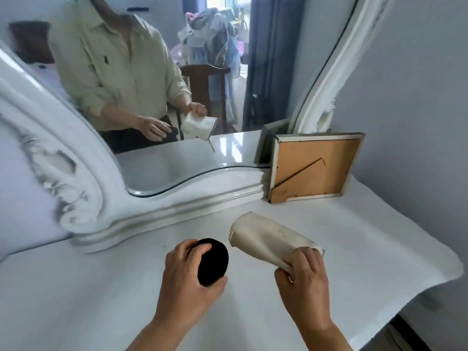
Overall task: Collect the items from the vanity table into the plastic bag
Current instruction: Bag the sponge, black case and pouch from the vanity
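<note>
My left hand (187, 277) is wrapped around a round black object (214, 260), held just above the white vanity table (101, 287). My right hand (302, 274) grips the near end of a cream-coloured pouch (263, 236), whose far end points up and away toward the mirror. Both items are lifted off or barely touching the tabletop. No plastic bag shows in this view.
A picture frame (314, 168) leans face-away against the mirror at the back right. The ornate white mirror frame (76, 198) runs along the back and left. The grey wall (417, 122) closes the right side, and the table's right edge (450, 272) is near.
</note>
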